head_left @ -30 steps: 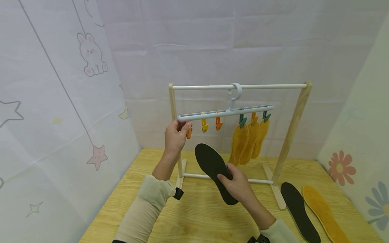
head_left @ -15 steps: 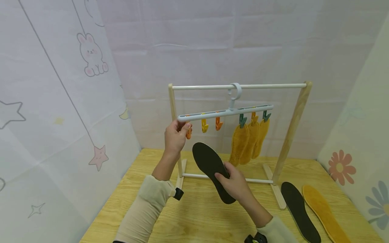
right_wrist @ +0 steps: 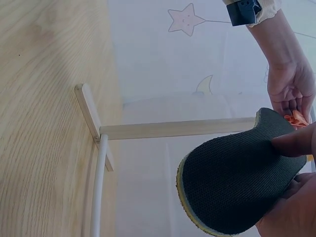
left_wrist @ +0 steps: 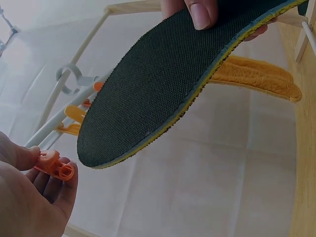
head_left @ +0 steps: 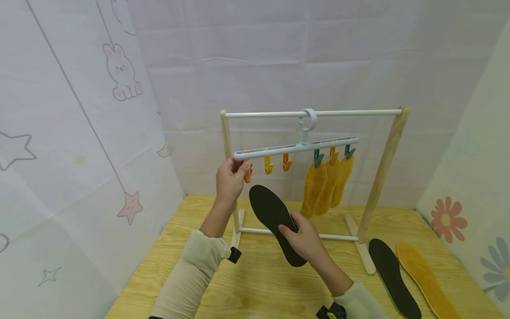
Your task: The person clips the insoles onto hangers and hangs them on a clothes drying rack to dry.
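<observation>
My left hand (head_left: 230,182) pinches an orange clip (head_left: 248,173) at the left end of a pale grey hanger (head_left: 271,151). In the left wrist view that orange clip (left_wrist: 54,165) sits between thumb and fingers. My right hand (head_left: 304,237) grips an insole (head_left: 272,212) around its middle, the thumb on its black face. The insole's rounded end points up and left, below the orange clip and apart from it. A yellow edge shows along the insole (left_wrist: 143,94) in the left wrist view. A yellow clip (head_left: 268,165) and another orange clip (head_left: 287,162) hang bare on the hanger.
Several fuzzy yellow insoles (head_left: 314,186) hang from clips on the hanger's right half. A wooden rack (head_left: 382,173) with a white top rod (head_left: 358,113) carries the hanger. On the table (head_left: 255,288) at right lie a black-faced insole (head_left: 392,277) and a yellow insole (head_left: 424,279).
My right hand has shifted slightly left and up with the insole, bringing its rounded end nearer the orange clip. The left hand stays on the clip.
</observation>
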`<control>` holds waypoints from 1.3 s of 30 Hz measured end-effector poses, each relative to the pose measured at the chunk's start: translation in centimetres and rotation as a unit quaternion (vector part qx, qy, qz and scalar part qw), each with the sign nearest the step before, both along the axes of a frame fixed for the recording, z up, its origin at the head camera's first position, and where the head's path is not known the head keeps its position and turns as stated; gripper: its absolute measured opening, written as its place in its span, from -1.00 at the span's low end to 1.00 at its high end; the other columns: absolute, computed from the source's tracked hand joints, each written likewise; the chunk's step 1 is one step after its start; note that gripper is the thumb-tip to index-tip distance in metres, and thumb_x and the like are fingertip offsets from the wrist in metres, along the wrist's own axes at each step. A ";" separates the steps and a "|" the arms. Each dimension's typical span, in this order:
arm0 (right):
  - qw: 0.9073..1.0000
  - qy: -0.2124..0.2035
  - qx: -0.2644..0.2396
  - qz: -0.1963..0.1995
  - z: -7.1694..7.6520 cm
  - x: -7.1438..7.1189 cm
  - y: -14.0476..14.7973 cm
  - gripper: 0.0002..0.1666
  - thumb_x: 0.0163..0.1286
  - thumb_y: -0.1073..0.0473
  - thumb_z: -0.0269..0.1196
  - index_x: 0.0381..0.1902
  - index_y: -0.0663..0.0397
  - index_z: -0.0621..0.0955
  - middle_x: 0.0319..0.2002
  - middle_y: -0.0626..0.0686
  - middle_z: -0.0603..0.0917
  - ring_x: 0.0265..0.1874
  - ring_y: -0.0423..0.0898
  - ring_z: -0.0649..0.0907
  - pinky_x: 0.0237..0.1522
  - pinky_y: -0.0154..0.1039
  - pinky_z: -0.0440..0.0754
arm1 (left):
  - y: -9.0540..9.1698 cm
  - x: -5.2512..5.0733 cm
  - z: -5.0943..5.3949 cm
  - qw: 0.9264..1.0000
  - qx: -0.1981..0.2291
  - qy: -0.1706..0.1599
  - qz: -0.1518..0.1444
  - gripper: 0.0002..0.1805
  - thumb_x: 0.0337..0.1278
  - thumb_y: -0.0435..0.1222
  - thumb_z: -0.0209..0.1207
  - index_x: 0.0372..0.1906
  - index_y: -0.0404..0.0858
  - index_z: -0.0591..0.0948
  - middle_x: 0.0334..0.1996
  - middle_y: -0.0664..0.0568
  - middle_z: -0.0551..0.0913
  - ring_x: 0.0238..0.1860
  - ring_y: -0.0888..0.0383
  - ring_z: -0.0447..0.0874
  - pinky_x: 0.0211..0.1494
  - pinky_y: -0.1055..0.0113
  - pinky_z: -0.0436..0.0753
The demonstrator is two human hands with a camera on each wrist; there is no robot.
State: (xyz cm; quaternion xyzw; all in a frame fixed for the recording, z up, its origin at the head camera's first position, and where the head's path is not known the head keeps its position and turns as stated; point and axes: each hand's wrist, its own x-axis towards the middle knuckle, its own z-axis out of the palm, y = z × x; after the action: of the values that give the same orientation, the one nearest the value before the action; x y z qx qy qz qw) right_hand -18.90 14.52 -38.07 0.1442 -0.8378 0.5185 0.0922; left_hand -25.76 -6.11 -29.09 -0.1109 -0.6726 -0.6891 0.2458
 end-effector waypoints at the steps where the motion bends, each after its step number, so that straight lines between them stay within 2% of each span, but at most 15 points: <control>1: 1.000 0.001 -0.001 0.000 0.0 0.0 0.0 -0.82 0.36 0.23 0.36 -0.09 0.05 0.64 -0.23 -0.01 0.77 -0.30 -0.13 0.68 -0.19 -0.15 0.61 | 0.0 0.0 0.0 1.000 -0.001 0.001 0.000 -0.87 0.38 -0.37 0.23 -0.13 -0.40 0.63 -0.46 -0.01 0.61 -0.53 0.18 0.50 -0.38 0.37 0.54; 11: 1.000 -0.018 -0.010 0.002 0.4 -0.1 -0.7 -0.74 0.40 0.20 0.35 0.01 0.08 0.64 -0.11 0.02 0.76 -0.16 -0.08 0.69 -0.09 -0.09 0.60 | 0.0 -0.2 -0.1 1.000 -0.004 0.008 -0.004 -0.79 0.39 -0.35 0.22 -0.07 -0.46 0.62 -0.44 -0.09 0.61 -0.52 0.13 0.50 -0.34 0.41 0.53; 16: 1.000 -0.024 -0.017 0.001 0.5 -0.1 -1.0 -0.74 0.40 0.20 0.34 0.03 0.08 0.64 -0.14 0.02 0.76 -0.21 -0.10 0.69 -0.11 -0.10 0.61 | 0.0 -0.2 -0.2 1.000 -0.002 0.003 0.000 -0.80 0.39 -0.36 0.22 -0.05 -0.43 0.63 -0.42 -0.04 0.63 -0.48 0.16 0.53 -0.34 0.43 0.55; 23: 0.999 -0.033 -0.036 0.003 0.7 -0.2 -1.4 -0.76 0.40 0.20 0.34 0.00 0.10 0.64 -0.21 0.02 0.75 -0.26 -0.12 0.68 -0.15 -0.14 0.60 | 0.0 -0.2 0.0 1.000 -0.008 -0.009 0.004 -0.77 0.40 -0.33 0.21 -0.01 -0.43 0.63 -0.31 -0.12 0.68 -0.35 0.14 0.61 -0.30 0.43 0.58; 33: 0.997 -0.039 -0.062 0.011 0.9 -0.1 -1.9 -0.72 0.40 0.22 0.33 0.04 0.12 0.64 -0.20 0.04 0.75 -0.26 -0.10 0.69 -0.18 -0.15 0.62 | 0.0 -0.2 0.0 1.000 -0.003 -0.015 0.006 -0.76 0.39 -0.36 0.22 0.01 -0.46 0.63 -0.29 -0.15 0.69 -0.36 0.15 0.62 -0.30 0.44 0.60; 39: 0.995 -0.046 -0.083 0.013 0.9 -0.4 -2.4 -0.74 0.38 0.27 0.33 0.01 0.17 0.64 -0.26 0.06 0.75 -0.28 -0.09 0.69 -0.20 -0.16 0.62 | 0.0 -0.1 -0.1 1.000 0.000 -0.016 0.001 -0.76 0.38 -0.36 0.23 0.05 -0.39 0.64 -0.24 -0.20 0.70 -0.34 0.16 0.64 -0.27 0.43 0.61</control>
State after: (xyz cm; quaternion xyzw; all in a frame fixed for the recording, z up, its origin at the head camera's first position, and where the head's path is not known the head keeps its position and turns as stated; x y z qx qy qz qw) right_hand -19.26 12.13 -37.15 0.1231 -0.7929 0.5939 0.0583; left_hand -25.88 -6.15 -29.18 -0.0991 -0.6769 -0.6903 0.2355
